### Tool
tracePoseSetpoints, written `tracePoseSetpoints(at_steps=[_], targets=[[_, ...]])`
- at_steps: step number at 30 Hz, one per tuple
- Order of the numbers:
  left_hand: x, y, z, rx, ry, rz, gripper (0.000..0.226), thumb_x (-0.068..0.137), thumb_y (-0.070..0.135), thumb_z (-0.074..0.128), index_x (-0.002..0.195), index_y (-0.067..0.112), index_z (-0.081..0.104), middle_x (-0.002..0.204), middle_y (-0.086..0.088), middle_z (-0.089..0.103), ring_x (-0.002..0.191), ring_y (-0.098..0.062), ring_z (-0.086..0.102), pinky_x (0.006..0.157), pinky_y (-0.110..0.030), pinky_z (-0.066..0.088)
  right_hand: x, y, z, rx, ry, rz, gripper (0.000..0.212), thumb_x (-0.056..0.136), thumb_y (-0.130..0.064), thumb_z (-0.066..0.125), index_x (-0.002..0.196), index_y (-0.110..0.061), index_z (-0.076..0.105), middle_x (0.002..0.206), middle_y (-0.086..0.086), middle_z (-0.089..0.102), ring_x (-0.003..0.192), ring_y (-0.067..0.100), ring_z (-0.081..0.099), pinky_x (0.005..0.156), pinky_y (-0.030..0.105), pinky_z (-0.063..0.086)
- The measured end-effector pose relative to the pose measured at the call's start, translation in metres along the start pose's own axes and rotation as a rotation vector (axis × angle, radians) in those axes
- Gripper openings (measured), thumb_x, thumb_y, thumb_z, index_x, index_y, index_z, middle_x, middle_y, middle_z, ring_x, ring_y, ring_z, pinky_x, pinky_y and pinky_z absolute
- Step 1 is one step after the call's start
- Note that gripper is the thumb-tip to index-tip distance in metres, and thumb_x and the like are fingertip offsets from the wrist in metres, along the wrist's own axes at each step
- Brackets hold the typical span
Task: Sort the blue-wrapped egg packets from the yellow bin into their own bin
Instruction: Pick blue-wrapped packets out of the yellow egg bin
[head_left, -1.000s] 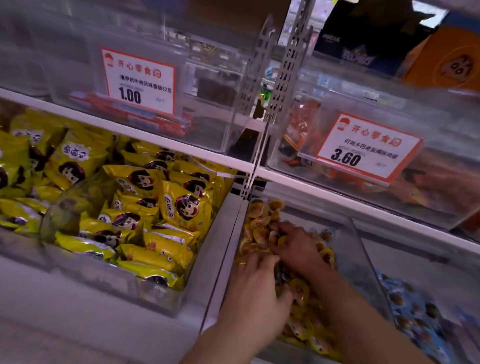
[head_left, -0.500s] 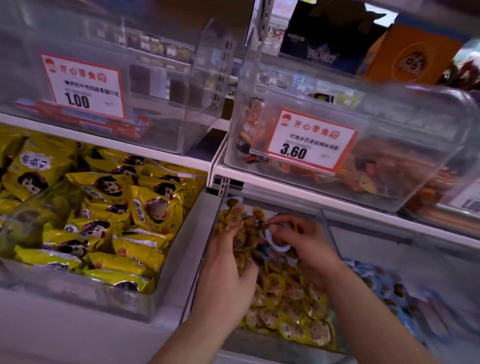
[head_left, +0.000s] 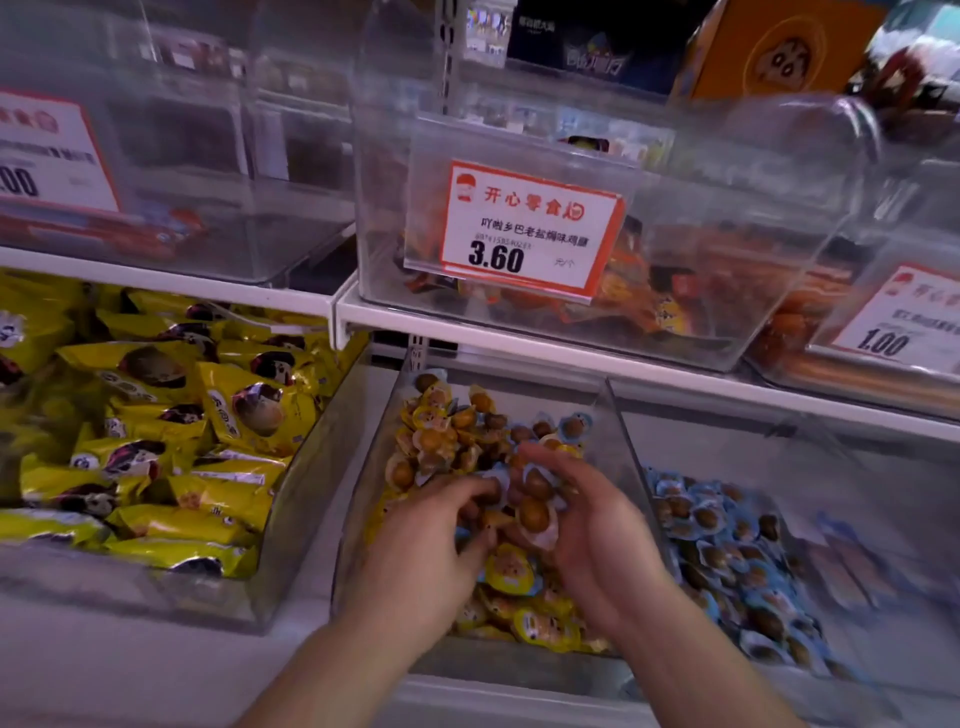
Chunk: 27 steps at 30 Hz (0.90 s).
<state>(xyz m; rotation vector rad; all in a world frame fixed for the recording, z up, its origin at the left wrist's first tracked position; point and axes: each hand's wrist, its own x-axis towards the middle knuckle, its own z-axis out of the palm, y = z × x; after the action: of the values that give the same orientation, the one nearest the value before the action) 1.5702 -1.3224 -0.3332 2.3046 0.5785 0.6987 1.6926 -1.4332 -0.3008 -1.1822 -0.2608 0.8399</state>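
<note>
At the far left, a clear bin (head_left: 291, 525) holds a heap of large yellow snack bags (head_left: 156, 441), set on the lower shelf. Above it, on the white upper shelf (head_left: 467, 338), stands another clear bin with a red-bordered price tag (head_left: 47, 150) partly cut off by the frame edge.

In the middle of the lower shelf sits the yellow bin (head_left: 363, 499), a clear container filled mostly with small yellow-wrapped egg packets (head_left: 511, 569). Both hands reach into it. The left hand (head_left: 426, 561) has its fingers curled down into the pile, but whether they actually grip a packet cannot be told. The right hand (head_left: 587, 525), just beside it, cups a small cluster of blue-wrapped egg packets (head_left: 535, 512) against its palm and thumb, held just above the yellow pile.

Directly above, a clear bin of orange packs carries a price tag reading 3.60 (head_left: 524, 234).

To the right, past the shared clear wall, the neighbouring bin (head_left: 628, 447) holds many blue-wrapped packets (head_left: 727, 540). At the far right of the upper shelf another tag reads 1.00 (head_left: 898, 322).
</note>
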Motion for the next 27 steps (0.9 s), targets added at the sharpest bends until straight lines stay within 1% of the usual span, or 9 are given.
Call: tracePoseSetpoints(at_steps=[2, 5, 8, 11, 15, 18, 20, 23, 27], targets=[[0.003, -0.002, -0.005, 0.008, -0.002, -0.049, 0.038, 0.087, 0.028, 0.069, 0.121, 0.044, 0.061, 0.093, 0.026, 0.061, 0.09, 0.001, 0.06, 0.078, -0.024, 0.052, -0.001, -0.001, -0.005, -0.079, 0.075, -0.04, 0.026, 0.094, -0.03, 0.059, 0.11, -0.018, 0.077, 0.118, 0.008, 0.073, 0.108, 0.024, 0.071, 0.102, 0.052, 0.05], [0.004, -0.005, -0.011, 0.076, -0.018, -0.044, 0.035, 0.087, 0.035, 0.07, 0.12, 0.041, 0.061, 0.094, 0.024, 0.061, 0.089, -0.001, 0.06, 0.077, -0.028, 0.052, -0.007, -0.001, -0.002, -0.34, 0.11, -0.133, 0.024, 0.096, -0.027, 0.056, 0.102, -0.029, 0.079, 0.111, -0.009, 0.075, 0.099, 0.014, 0.073, 0.098, 0.047, 0.052], [0.001, -0.003, -0.016, 0.168, -0.12, 0.015, 0.045, 0.083, 0.047, 0.07, 0.127, 0.039, 0.06, 0.113, 0.019, 0.062, 0.106, -0.008, 0.058, 0.087, -0.03, 0.05, -0.013, -0.006, 0.003, -0.509, 0.098, -0.217, 0.026, 0.098, -0.025, 0.055, 0.098, -0.038, 0.078, 0.106, -0.012, 0.076, 0.093, 0.003, 0.072, 0.084, 0.031, 0.055], [-0.002, -0.001, -0.022, 0.165, -0.18, 0.01, 0.047, 0.084, 0.033, 0.073, 0.128, 0.041, 0.06, 0.107, 0.021, 0.06, 0.106, -0.009, 0.058, 0.091, -0.031, 0.048, -0.016, -0.013, -0.001, -0.738, 0.075, -0.32, 0.023, 0.099, -0.026, 0.057, 0.1, -0.039, 0.077, 0.101, -0.019, 0.073, 0.087, -0.003, 0.069, 0.069, 0.011, 0.051], [-0.003, -0.001, -0.024, 0.073, -0.073, -0.019, 0.043, 0.085, 0.005, 0.068, 0.116, 0.035, 0.069, 0.094, 0.017, 0.059, 0.09, -0.004, 0.057, 0.083, -0.022, 0.048, -0.023, -0.019, -0.011, -1.022, 0.093, -0.476, 0.022, 0.097, -0.027, 0.059, 0.102, -0.041, 0.075, 0.1, -0.024, 0.067, 0.07, 0.009, 0.067, 0.056, 0.024, 0.05], [0.0, 0.001, -0.024, -0.033, 0.128, -0.016, 0.039, 0.089, -0.001, 0.06, 0.112, 0.03, 0.071, 0.102, 0.013, 0.056, 0.094, -0.002, 0.057, 0.082, -0.013, 0.044, -0.027, -0.027, -0.018, -1.28, 0.1, -0.683, 0.027, 0.095, -0.02, 0.059, 0.106, -0.038, 0.077, 0.12, -0.008, 0.058, 0.092, 0.007, 0.063, 0.073, 0.012, 0.048], [0.004, 0.002, -0.022, -0.056, 0.211, -0.005, 0.035, 0.092, 0.005, 0.059, 0.113, 0.031, 0.069, 0.109, 0.013, 0.055, 0.097, -0.005, 0.058, 0.085, -0.022, 0.048, -0.03, -0.031, -0.02, -1.352, 0.008, -0.638, 0.03, 0.094, -0.016, 0.058, 0.103, -0.036, 0.078, 0.119, -0.006, 0.056, 0.101, 0.01, 0.06, 0.081, 0.016, 0.048], [0.007, 0.002, -0.012, 0.126, 0.136, 0.014, 0.028, 0.094, 0.033, 0.061, 0.122, 0.033, 0.064, 0.12, 0.01, 0.055, 0.104, -0.013, 0.058, 0.085, -0.03, 0.05, -0.033, -0.03, -0.018, -1.586, -0.208, -0.365, 0.03, 0.094, -0.017, 0.056, 0.095, -0.037, 0.078, 0.113, -0.01, 0.056, 0.098, 0.008, 0.06, 0.087, 0.024, 0.05], [0.008, 0.001, 0.004, 0.32, -0.097, 0.061, 0.036, 0.097, 0.047, 0.048, 0.132, 0.041, 0.057, 0.139, 0.015, 0.051, 0.122, -0.019, 0.052, 0.097, -0.034, 0.042, -0.034, -0.026, -0.016, -1.601, -0.319, -0.299, 0.023, 0.084, -0.013, 0.06, 0.077, -0.03, 0.074, 0.084, -0.015, 0.06, 0.074, -0.003, 0.057, 0.061, 0.009, 0.043]])
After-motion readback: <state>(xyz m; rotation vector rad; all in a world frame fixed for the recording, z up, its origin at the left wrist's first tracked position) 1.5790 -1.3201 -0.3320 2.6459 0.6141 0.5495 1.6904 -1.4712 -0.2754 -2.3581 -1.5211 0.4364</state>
